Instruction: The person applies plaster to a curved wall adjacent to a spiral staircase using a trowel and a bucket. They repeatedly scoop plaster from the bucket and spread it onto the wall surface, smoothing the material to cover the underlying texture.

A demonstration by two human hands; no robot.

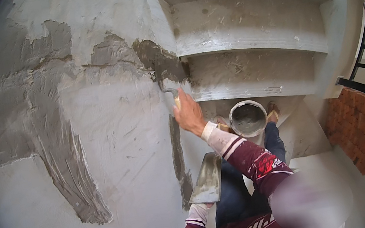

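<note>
Two hands busy at a grey wall (112,125), right hand (188,113) with fingers wrapped tight round a trowel (170,92) pressed on wet dark plaster (161,62) beside the steps (246,35), left hand hidden low behind a flat mortar board (207,180), fingers not visible, bucket (247,118) just right.

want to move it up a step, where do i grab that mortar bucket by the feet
Grip the bucket by its round rim, from above: its mouth faces up, open. The far rim, toward the steps, looks clearest; the feet flank its sides. No handle shows.
</note>
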